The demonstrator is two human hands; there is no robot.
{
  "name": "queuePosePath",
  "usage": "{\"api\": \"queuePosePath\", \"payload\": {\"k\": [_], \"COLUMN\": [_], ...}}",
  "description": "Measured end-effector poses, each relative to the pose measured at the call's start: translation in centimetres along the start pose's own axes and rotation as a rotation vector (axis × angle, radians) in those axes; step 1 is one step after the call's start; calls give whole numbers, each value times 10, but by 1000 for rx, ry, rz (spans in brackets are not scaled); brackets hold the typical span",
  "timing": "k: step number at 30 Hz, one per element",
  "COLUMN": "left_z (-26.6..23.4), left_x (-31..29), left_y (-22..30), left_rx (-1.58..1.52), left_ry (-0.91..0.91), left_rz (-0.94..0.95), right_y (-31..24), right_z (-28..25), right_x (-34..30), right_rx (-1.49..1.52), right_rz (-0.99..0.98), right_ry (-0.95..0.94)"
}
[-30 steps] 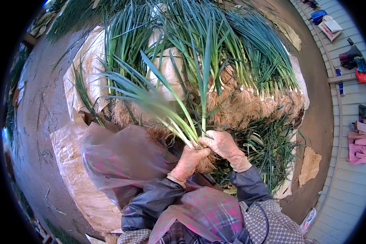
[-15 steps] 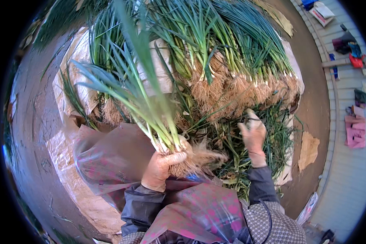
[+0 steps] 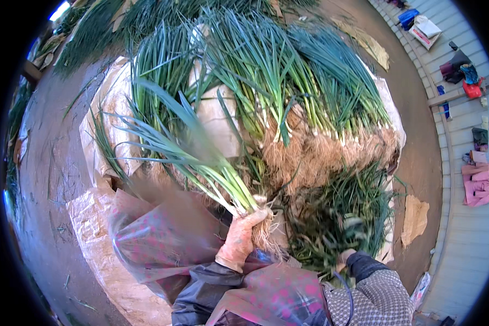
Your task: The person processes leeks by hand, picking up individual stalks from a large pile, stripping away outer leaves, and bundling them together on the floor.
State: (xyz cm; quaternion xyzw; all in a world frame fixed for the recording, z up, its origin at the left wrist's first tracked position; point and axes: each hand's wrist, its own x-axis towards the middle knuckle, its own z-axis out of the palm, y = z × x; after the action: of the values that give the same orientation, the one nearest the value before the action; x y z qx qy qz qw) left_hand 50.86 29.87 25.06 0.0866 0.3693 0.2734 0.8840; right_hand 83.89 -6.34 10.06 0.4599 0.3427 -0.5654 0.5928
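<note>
Green onions (image 3: 266,70) lie in a wide row across a pale sheet (image 3: 106,255), their dark leaf ends pointing away from the person and their tan, stringy roots toward the person. Near the right end of the row, on the person's side of it, is a heap of loose green leaves (image 3: 339,209). A clear, pink-spotted plastic cover (image 3: 277,293) drapes over the person's lap.

Above the lap is a smaller bunch of green onions (image 3: 225,174), off the sheet and in the left hand (image 3: 239,236). That hand is closed, its fingers wrapped around the pale stems at the root end. The bunch slants: leaves fan up, away and to the left, while roots hang just right of the fist.

The right hand (image 3: 342,259) is well apart from the bunch, to its right, at the heap's near edge. Partly hidden and blurred, it doesn't show whether it is open or gripping anything.
</note>
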Motion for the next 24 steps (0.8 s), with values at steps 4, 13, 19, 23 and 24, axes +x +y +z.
{"api": "queuePosePath", "payload": {"k": [4,13,19,23,24], "left_z": [-20,-13,-16,-17,-17], "left_x": [19,22,19,22,21], "left_y": [-15,-13,-1,-13,-14], "left_rx": [30,76,51,10,6], "left_ry": [66,111,88,16,16], "left_rz": [82,197,243,126,123], "right_y": [-48,-108,-162,-173,-167], "right_z": [-110,-358,-254,-212,-207], "right_x": [-130,-238,-272,-258,-255], "right_rx": [162,1547,433,280,251], "right_rz": [-104,-1000,-482,-729,-745], "right_ry": [578,1290,2041,1805,1675]}}
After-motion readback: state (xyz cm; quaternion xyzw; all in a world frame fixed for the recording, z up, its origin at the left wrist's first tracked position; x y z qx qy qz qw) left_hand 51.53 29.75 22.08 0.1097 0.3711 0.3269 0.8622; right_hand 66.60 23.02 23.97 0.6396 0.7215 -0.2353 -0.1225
